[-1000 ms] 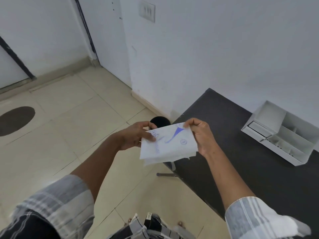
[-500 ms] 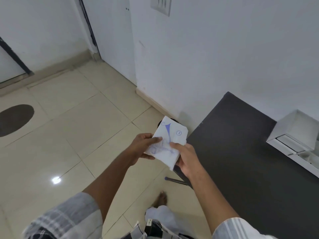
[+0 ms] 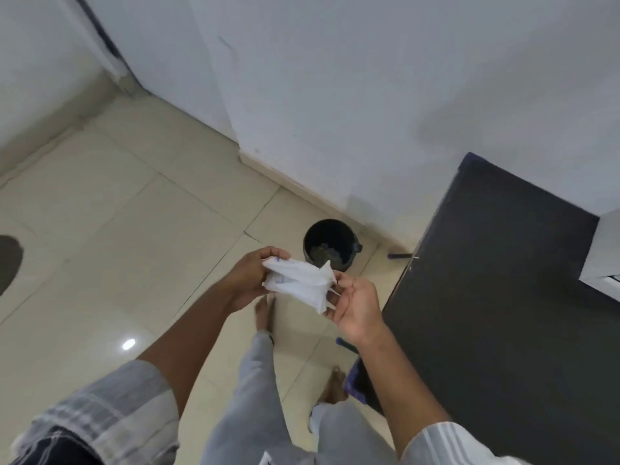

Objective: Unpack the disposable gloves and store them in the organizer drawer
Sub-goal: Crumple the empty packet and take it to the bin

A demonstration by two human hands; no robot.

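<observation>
A crumpled white paper glove wrapper (image 3: 300, 283) with blue print sits between both hands, above the floor, just left of the black table. My left hand (image 3: 250, 280) grips its left end. My right hand (image 3: 355, 305) pinches its right end with the fingertips, palm turned up. Only a white corner of the organizer (image 3: 605, 253) shows at the right edge on the table; its drawer is out of sight. No bare gloves are visible.
A black bin (image 3: 330, 245) with scraps inside stands on the tiled floor by the wall, right behind the wrapper. The black table (image 3: 503, 297) fills the right side. My legs and bare feet (image 3: 265, 312) are below the hands.
The wrapper went from flat to folded and crumpled. My view and hands swung left and down, off the table toward the bin; the organizer slid almost out of frame.
</observation>
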